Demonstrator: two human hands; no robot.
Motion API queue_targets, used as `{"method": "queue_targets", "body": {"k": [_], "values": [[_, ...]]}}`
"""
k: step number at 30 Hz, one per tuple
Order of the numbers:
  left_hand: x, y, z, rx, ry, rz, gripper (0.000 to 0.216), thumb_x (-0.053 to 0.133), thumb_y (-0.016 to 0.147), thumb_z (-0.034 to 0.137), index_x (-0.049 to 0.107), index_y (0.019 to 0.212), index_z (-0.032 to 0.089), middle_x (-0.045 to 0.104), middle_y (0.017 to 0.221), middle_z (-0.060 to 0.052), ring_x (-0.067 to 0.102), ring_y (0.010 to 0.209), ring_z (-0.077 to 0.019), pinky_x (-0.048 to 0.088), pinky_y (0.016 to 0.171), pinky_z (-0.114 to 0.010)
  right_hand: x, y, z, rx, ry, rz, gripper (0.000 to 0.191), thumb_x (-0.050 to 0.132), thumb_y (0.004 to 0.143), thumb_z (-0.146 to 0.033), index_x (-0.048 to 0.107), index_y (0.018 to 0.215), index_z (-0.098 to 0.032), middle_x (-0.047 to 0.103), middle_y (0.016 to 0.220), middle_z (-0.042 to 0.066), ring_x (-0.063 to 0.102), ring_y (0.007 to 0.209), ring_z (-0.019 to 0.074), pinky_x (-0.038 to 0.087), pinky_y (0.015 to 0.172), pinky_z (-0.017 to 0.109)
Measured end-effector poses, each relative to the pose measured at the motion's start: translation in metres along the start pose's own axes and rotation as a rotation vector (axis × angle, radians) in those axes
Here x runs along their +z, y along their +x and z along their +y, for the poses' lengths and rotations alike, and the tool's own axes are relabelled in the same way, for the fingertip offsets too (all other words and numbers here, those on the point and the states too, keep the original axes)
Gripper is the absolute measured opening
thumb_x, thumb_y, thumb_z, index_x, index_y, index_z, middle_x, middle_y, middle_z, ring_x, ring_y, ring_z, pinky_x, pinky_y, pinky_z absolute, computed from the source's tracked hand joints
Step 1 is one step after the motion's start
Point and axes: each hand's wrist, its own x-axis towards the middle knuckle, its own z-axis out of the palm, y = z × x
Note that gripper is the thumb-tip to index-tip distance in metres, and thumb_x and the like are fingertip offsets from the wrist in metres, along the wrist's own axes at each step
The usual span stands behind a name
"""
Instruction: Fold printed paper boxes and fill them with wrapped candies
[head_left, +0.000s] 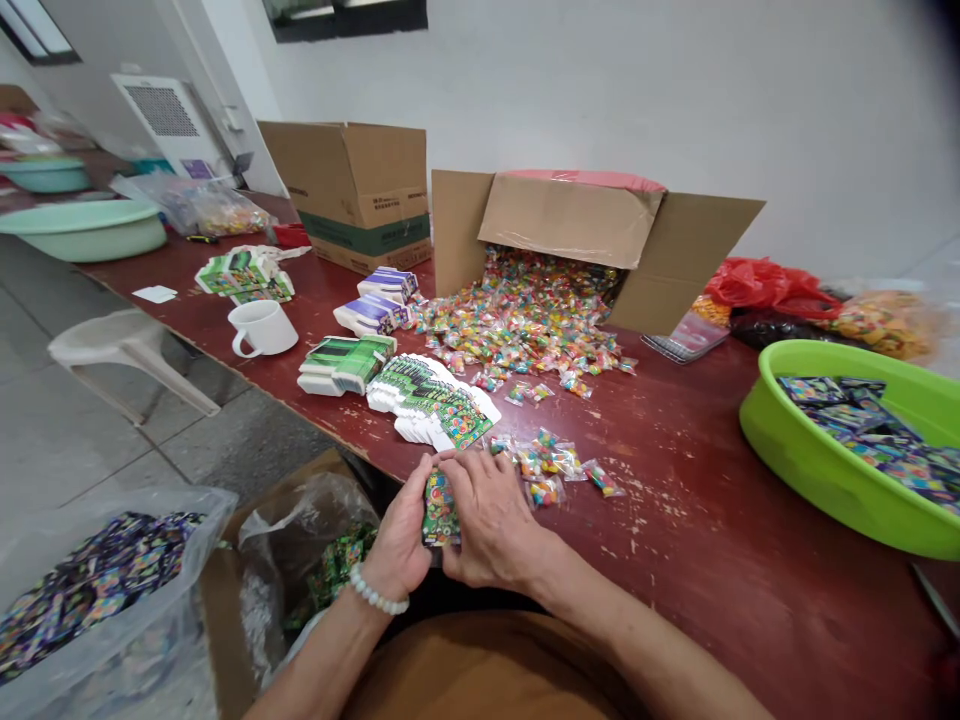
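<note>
A small green printed candy packet [441, 508] is held between my two hands at the table's front edge. My left hand [405, 530], with a beaded bracelet on the wrist, grips its left side. My right hand [487, 515] closes over its right side, fingers bent across the top. Just beyond lie several wrapped candies [555, 462] on the red table. A fanned row of green printed cards [431, 395] reaches toward my hands from the left, beside a stack of green cards [349, 362].
An open carton [570, 215] spills a heap of wrapped candies [525, 315]. A green basin [810, 480] of dark packets stands right. A white mug [262, 328], purple card stacks [375, 312] and another carton [382, 180] stand left. Bags of packets [97, 580] lie below the edge.
</note>
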Motion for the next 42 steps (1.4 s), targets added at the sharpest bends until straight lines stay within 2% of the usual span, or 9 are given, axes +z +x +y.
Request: {"method": "queue_targets", "body": {"k": [5, 10, 12, 15, 18, 23, 32, 35, 42], "values": [[-0.014, -0.008, 0.011, -0.074, 0.077, 0.037, 0.029, 0.053, 0.093, 0.03, 0.062, 0.115, 0.014, 0.074, 0.099, -0.009, 0.071, 0.085, -0.0207, 0.057, 0.079, -0.033, 0.015, 0.008, -0.009, -0.099, 0.056, -0.055, 0.076, 0.06, 0.059, -0.029, 0.044, 0.13, -0.008, 0.053, 0.124, 0.02, 0.047, 0.108, 0.033, 0.035, 0.095, 0.049], [-0.051, -0.021, 0.028, 0.135, 0.352, 0.149, 0.041, 0.07, 0.079, 0.031, 0.058, 0.117, 0.022, 0.07, 0.085, -0.002, 0.066, 0.063, -0.0169, 0.053, 0.057, -0.028, 0.018, 0.021, 0.012, -0.112, 0.221, -0.094, 0.071, 0.068, 0.068, -0.046, 0.045, 0.128, -0.017, 0.053, 0.122, 0.015, 0.05, 0.11, 0.0307, 0.042, 0.092, 0.045], [-0.081, -0.025, 0.04, 0.197, 0.556, 0.304, 0.051, 0.073, 0.072, 0.04, 0.056, 0.117, 0.025, 0.068, 0.082, 0.0, 0.063, 0.059, -0.017, 0.051, 0.056, -0.03, 0.013, 0.032, 0.037, 0.026, 0.186, -0.024, 0.065, 0.067, 0.076, -0.046, 0.044, 0.129, -0.017, 0.052, 0.123, 0.016, 0.049, 0.112, 0.0303, 0.042, 0.093, 0.044], [-0.13, -0.026, 0.058, 0.437, 0.981, 0.556, 0.054, 0.073, 0.062, 0.053, 0.065, 0.103, 0.019, 0.066, 0.092, -0.005, 0.063, 0.089, -0.0255, 0.05, 0.077, -0.037, 0.008, 0.049, 0.077, 0.404, 0.042, -0.004, 0.049, 0.064, 0.084, -0.035, 0.049, 0.126, -0.015, 0.052, 0.122, 0.017, 0.049, 0.113, 0.0306, 0.041, 0.094, 0.044], [-0.156, -0.024, 0.066, 0.522, 1.193, 0.595, 0.058, 0.068, 0.061, 0.062, 0.068, 0.1, 0.018, 0.065, 0.101, -0.01, 0.059, 0.1, -0.0312, 0.046, 0.089, -0.045, 0.011, 0.06, 0.102, 0.563, 0.022, -0.007, 0.046, 0.072, 0.077, -0.041, 0.058, 0.112, -0.014, 0.053, 0.117, 0.019, 0.05, 0.112, 0.0351, 0.041, 0.091, 0.047], [-0.133, -0.014, 0.054, 0.555, 1.239, 0.393, 0.043, 0.062, 0.077, 0.049, 0.065, 0.108, 0.019, 0.065, 0.109, -0.01, 0.059, 0.101, -0.0279, 0.045, 0.091, -0.041, 0.024, 0.063, 0.111, 0.663, 0.116, 0.044, 0.044, 0.079, 0.067, -0.04, 0.059, 0.096, -0.013, 0.054, 0.114, 0.019, 0.053, 0.107, 0.037, 0.043, 0.083, 0.047], [-0.049, 0.004, 0.058, 0.908, 1.25, 0.261, 0.033, 0.061, 0.083, 0.033, 0.064, 0.114, 0.022, 0.064, 0.117, -0.008, 0.056, 0.112, -0.0247, 0.038, 0.104, -0.036, -0.003, 0.059, 0.119, 0.564, 0.676, 0.107, 0.029, 0.064, 0.076, -0.045, 0.051, 0.074, -0.019, 0.057, 0.069, -0.003, 0.056, 0.062, 0.0122, 0.044, 0.06, 0.025], [-0.024, 0.0, 0.066, 0.718, 1.055, 0.116, 0.037, 0.066, 0.081, 0.036, 0.066, 0.115, 0.023, 0.066, 0.119, -0.007, 0.057, 0.115, -0.0259, 0.038, 0.105, -0.036, -0.027, 0.052, 0.105, 0.433, 0.872, 0.041, 0.035, 0.071, 0.072, -0.048, 0.052, 0.074, -0.019, 0.057, 0.069, -0.004, 0.054, 0.063, 0.0106, 0.044, 0.06, 0.023], [-0.003, -0.011, 0.04, -0.289, 0.525, -0.66, 0.057, 0.076, 0.068, 0.05, 0.066, 0.111, 0.014, 0.073, 0.092, -0.014, 0.071, 0.078, -0.0303, 0.053, 0.075, -0.04, -0.051, 0.037, 0.064, 0.181, 1.233, -0.226, 0.027, 0.07, 0.082, -0.04, 0.057, 0.087, -0.018, 0.061, 0.077, -0.003, 0.055, 0.067, 0.0095, 0.043, 0.062, 0.022]]}}
